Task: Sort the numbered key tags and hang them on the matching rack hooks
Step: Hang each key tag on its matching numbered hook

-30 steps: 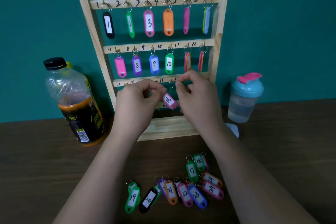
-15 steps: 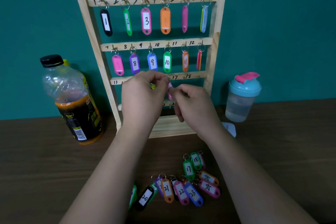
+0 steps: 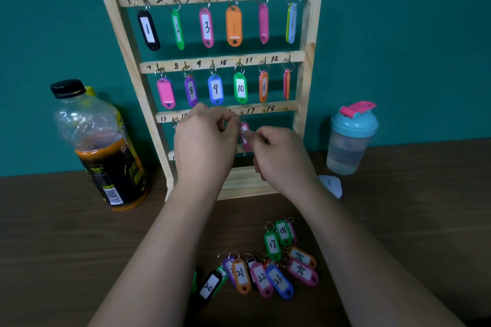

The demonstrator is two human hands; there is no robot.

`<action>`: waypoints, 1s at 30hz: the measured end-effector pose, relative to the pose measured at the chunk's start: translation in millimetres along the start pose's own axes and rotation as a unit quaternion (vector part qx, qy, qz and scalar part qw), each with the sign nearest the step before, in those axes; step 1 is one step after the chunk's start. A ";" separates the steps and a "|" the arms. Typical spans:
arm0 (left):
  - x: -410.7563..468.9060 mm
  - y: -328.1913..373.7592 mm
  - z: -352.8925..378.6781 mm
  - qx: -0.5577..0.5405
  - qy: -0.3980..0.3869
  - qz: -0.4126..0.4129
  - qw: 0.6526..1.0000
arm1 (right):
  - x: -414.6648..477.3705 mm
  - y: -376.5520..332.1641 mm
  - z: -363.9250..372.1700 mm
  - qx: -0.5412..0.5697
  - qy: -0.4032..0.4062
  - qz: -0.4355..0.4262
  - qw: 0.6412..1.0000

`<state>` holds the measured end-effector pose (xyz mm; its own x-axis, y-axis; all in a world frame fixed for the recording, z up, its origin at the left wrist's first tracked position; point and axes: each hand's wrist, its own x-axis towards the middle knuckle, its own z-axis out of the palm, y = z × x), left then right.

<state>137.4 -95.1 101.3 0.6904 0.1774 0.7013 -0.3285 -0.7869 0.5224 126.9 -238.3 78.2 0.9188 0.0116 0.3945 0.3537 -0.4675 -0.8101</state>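
Step in hand: hanging the pink tag (image 3: 244,135) on the rack's (image 3: 310,34) third rail, just left of the "17" mark; its number is hidden. Left hand (image 3: 204,146) fingers pinch its ring end, right hand (image 3: 281,156) fingers pinch its body. Ring seated? Cannot tell. Next, likely: seat, release, take 17 from loose tags (image 3: 272,244) on worktop (image 3: 53,247).

Indoors, at a dark wood-grain table (image 3: 53,247) set against a plain teal wall (image 3: 398,34). Reads as a desk corner in a home or an office; cannot tell which. Everyday clutter as evidence: a partly filled drinks bottle (image 3: 106,156) with a black cap, a teal-lidded shaker cup (image 3: 350,141). Hand-made feel too: a bare-wood rack (image 3: 310,21) with numbers inked by hand, loose coloured key tags (image 3: 276,281) on the tabletop.
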 end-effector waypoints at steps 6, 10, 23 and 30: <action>-12.5 -7.6 -8.8 -0.074 0.003 -0.006 0.997 | -11.8 11.3 -11.7 -0.068 0.033 -0.041 0.996; -29.5 -17.3 -11.2 -0.099 -0.060 -0.034 0.993 | -23.2 20.0 -24.6 -0.097 0.007 -0.035 0.995; -75.1 -28.1 7.0 -0.013 -0.397 -0.054 0.916 | -47.7 38.8 -45.2 -0.229 -0.216 0.030 0.949; -87.4 -21.1 12.3 0.003 -0.458 -0.077 0.886 | -49.7 43.1 -41.4 -0.248 -0.266 0.062 0.930</action>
<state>91.9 -101.3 23.0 0.9609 -0.2686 -0.0670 -0.1834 -0.7991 0.5726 89.3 -295.6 41.6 0.9505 0.3040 -0.0650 0.2363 -0.8425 -0.4841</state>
